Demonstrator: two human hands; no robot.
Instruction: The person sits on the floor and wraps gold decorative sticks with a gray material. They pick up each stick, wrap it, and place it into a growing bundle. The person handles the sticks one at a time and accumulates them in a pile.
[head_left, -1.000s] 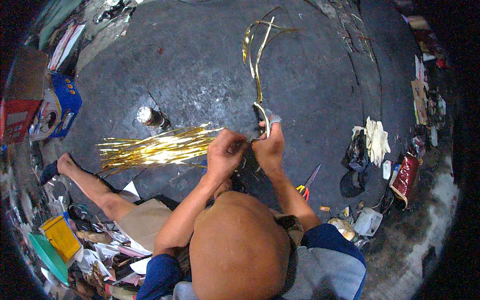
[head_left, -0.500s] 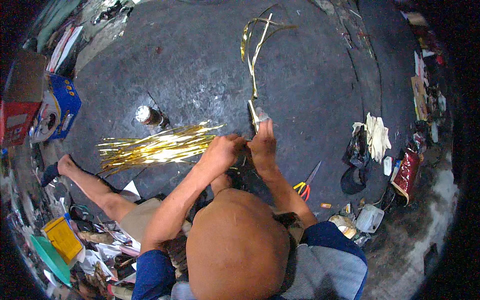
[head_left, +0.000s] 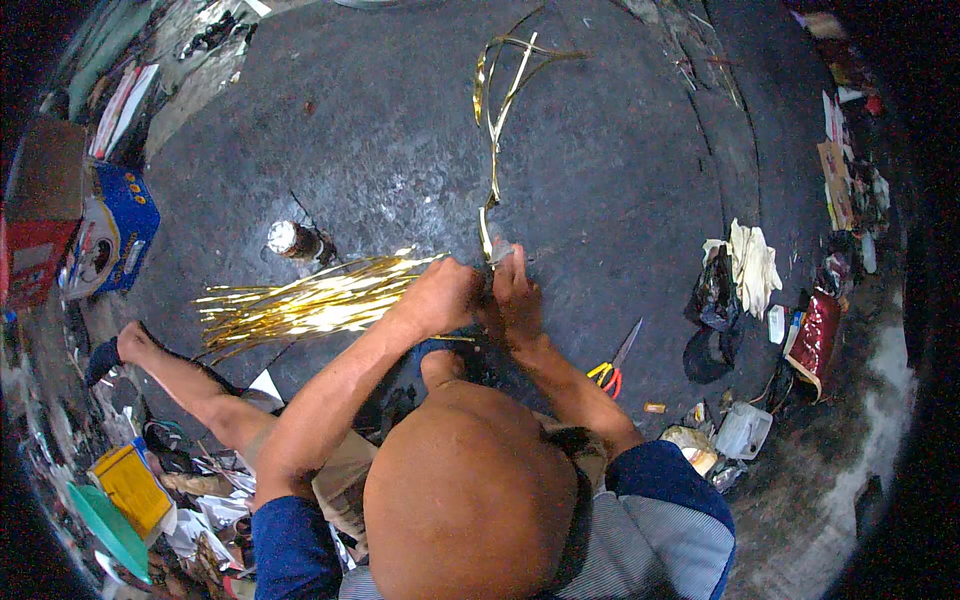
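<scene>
Both hands meet at the middle of the dark floor. My left hand [head_left: 448, 298] is closed, its fingers curled inward, and what they pinch is hidden. Beside it my right hand [head_left: 513, 305] is closed around the lower end of a shiny gold strip [head_left: 486, 232], which sticks out past the fingers. A scrap of clear plastic [head_left: 502, 252] shows at the right fingertips. Farther off, a looped bunch of thin gold strips [head_left: 494, 150] lies on the floor. A thick bundle of gold strips [head_left: 310, 308] is spread to the left of my left hand.
A small jar with a whitish lid [head_left: 284, 237] stands beyond the bundle. Scissors [head_left: 615, 370] lie right of my right forearm. Pale gloves [head_left: 752, 268] and a black plastic bag [head_left: 714, 296] are farther right. Boxes [head_left: 125, 225] stand at left; clutter lies lower left.
Both hands have shifted slightly, the right one turning and drawing closer to the left. The gold strip at the right hand now sits a little farther left. The whole view has moved slightly.
</scene>
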